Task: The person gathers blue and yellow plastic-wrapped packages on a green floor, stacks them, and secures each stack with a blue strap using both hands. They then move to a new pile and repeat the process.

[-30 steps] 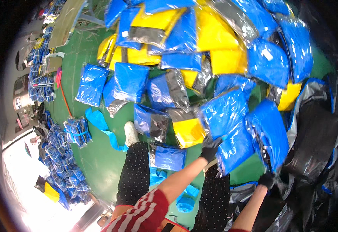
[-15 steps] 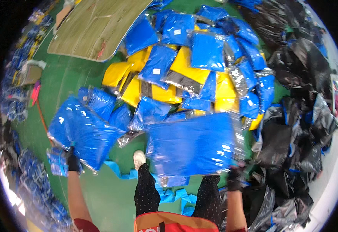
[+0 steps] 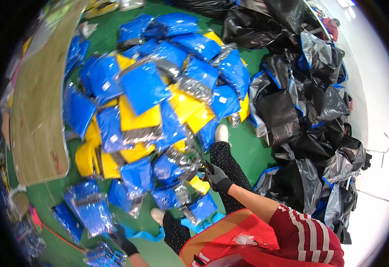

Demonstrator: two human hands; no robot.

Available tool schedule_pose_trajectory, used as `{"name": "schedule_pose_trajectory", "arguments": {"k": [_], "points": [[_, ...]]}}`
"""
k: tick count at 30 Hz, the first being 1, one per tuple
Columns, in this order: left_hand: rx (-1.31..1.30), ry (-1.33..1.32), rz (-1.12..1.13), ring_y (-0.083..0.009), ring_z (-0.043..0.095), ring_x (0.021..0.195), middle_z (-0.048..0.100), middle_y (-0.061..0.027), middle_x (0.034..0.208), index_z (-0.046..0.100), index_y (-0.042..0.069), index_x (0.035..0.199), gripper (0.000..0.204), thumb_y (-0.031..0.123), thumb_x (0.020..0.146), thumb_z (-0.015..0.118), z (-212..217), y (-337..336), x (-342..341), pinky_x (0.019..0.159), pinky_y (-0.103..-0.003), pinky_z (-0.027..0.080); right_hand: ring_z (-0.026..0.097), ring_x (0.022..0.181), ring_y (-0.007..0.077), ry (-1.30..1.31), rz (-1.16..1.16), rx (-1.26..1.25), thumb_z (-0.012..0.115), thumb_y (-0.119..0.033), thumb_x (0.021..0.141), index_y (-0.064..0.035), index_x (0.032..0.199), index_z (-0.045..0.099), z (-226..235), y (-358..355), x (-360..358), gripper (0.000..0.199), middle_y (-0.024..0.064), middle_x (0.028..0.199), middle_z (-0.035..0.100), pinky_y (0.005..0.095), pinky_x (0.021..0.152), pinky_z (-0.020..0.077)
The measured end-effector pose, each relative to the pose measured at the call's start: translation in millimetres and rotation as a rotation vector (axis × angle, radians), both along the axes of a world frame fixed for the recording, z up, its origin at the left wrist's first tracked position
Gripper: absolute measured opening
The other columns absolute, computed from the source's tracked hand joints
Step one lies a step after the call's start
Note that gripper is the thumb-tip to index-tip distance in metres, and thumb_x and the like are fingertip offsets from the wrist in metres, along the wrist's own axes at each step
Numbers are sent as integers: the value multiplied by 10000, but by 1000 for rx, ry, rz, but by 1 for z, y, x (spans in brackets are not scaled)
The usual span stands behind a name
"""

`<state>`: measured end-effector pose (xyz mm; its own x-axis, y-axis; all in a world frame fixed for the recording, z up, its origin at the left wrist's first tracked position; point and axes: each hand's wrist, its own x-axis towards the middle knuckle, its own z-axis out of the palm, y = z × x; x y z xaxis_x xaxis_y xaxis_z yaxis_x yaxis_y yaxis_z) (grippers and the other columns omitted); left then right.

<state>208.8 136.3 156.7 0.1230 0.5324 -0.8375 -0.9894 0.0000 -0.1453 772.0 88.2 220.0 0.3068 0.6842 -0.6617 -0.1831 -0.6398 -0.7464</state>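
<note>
Blue packages in clear plastic (image 3: 144, 89) lie in a loose pile on the green floor, with yellow packages (image 3: 136, 116) among them. My right hand (image 3: 219, 177), in a dark grey glove, is at the near right edge of this pile, beside crinkled clear wrapping. Its fingers are curled closed; whatever is in them is too small and dark to name. At the lower left, my gloved left hand (image 3: 122, 240) is beside the near corner of a blue package with a dark band (image 3: 89, 209). Blur hides whether its fingers grip that corner.
Black and silver bags with blue edging (image 3: 276, 115) heap up along the right by a white wall. A wood-patterned board (image 3: 43, 102) stands at left. Light blue strap (image 3: 147, 233) lies by my feet, and a bundled blue package (image 3: 104, 256) sits near my left hand.
My view has swung to the right. The large blue package is no longer in my right hand, which has moved to the pile's edge. My left hand is lower, beside a banded blue package.
</note>
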Motion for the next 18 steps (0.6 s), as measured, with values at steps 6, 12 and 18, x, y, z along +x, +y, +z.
{"name": "schedule_pose_trajectory", "arguments": {"k": [6,12,18], "points": [[-263,80,-494,-213,511,750,530,-103,910,508,71,1109,390,228,777,638,-13,-7,343,655,-337,460,497,611,159,-478,-177,-106,577,-93,818,-35,949,544,-66,17,230,147,50,721,531,312,594,450],[815,1476,-1556,-244,554,972,576,-105,1047,539,7,1077,232,134,883,533,-18,123,658,888,-329,400,569,719,379,-595,-361,-343,515,-339,866,-41,1046,537,-133,21,454,348,210,811,602,439,630,435],[1047,1302,-1160,-221,588,860,595,-157,972,565,29,1071,222,80,856,540,-105,321,872,782,-314,447,515,558,129,-390,-600,-69,568,-142,860,-46,1014,553,-241,31,575,182,49,679,555,289,525,417]]}}
